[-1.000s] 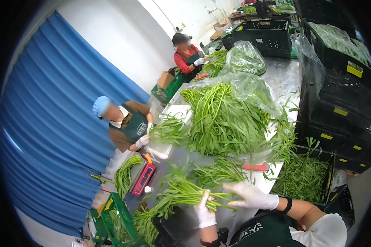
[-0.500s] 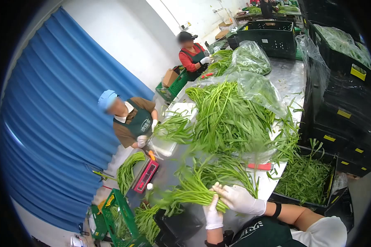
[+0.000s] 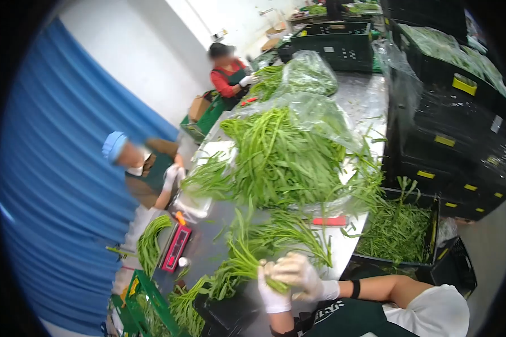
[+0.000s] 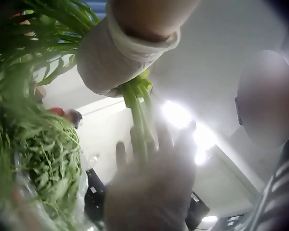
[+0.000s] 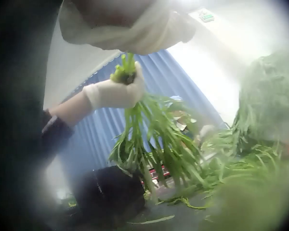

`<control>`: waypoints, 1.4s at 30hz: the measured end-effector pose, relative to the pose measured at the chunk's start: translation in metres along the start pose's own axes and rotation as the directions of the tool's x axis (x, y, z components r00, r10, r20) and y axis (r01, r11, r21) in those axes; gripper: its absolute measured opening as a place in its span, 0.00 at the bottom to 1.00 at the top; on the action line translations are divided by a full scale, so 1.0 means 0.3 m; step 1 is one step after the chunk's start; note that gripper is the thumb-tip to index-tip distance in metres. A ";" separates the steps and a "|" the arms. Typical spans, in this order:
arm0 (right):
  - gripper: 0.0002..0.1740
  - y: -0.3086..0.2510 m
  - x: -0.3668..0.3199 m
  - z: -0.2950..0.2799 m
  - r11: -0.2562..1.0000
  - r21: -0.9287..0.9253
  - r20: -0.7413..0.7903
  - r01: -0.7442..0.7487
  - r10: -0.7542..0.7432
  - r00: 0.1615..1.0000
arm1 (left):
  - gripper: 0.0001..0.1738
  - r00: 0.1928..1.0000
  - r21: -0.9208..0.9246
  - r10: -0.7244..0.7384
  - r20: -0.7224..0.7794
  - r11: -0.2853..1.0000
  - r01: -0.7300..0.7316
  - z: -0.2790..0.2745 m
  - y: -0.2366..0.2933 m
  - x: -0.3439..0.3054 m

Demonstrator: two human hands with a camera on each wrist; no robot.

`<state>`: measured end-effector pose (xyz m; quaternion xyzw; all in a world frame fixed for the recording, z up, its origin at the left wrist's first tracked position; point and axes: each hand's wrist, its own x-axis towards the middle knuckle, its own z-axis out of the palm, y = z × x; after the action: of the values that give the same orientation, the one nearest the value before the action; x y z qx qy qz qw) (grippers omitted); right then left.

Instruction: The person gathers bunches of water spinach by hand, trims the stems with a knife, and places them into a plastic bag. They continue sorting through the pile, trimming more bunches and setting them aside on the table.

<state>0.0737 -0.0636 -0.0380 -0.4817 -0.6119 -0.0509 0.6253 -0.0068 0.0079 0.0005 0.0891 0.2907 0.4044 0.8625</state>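
Observation:
In the head view the gloved left hand (image 3: 274, 293) grips a bunch of leafy green stems (image 3: 243, 257), leaves pointing away from the body. The gloved right hand (image 3: 301, 276), blurred, is close beside it at the cut ends. From the left wrist, the left hand (image 4: 103, 62) is curled round the stems (image 4: 135, 98), and the right hand (image 4: 149, 192) has its fingers spread behind a few long stem ends. The right wrist view shows the left hand (image 5: 116, 93) with the bunch (image 5: 151, 125) hanging leaves down, under the right hand (image 5: 125, 29).
A large greens pile (image 3: 281, 157) covers the mid-table, with a red-handled tool (image 3: 329, 221) near its edge. A pink scale (image 3: 176, 247) stands left. Black crates (image 3: 433, 140) are stacked right; a crate of leaves (image 3: 396, 230) is below. Two people work across the table.
The right hand, first spread apart from the bunch, has come in against the left hand at the stem ends. The bunch has turned more upright in the head view, which has itself shifted.

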 end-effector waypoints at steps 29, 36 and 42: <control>0.10 0.185 -0.113 -0.152 0.450 0.287 0.405 -0.846 0.743 0.532 | 0.07 0.990 0.640 0.107 0.096 0.755 -0.143 -0.127 -0.017 0.090; 0.08 0.111 -0.072 -0.148 0.855 -0.113 0.321 -0.505 0.513 0.796 | 0.12 0.983 0.670 -0.034 0.178 0.736 -0.096 -0.159 -0.047 0.083; 0.06 0.080 -0.057 -0.173 0.927 -0.304 0.158 -0.220 0.277 0.948 | 0.14 0.959 0.539 -0.121 0.256 0.841 -0.037 -0.146 -0.067 0.057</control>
<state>0.1223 -0.0944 -0.0538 -0.6427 -0.5911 -0.0094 0.4873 -0.0103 0.0039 -0.0503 0.3775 0.2696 0.2706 0.8436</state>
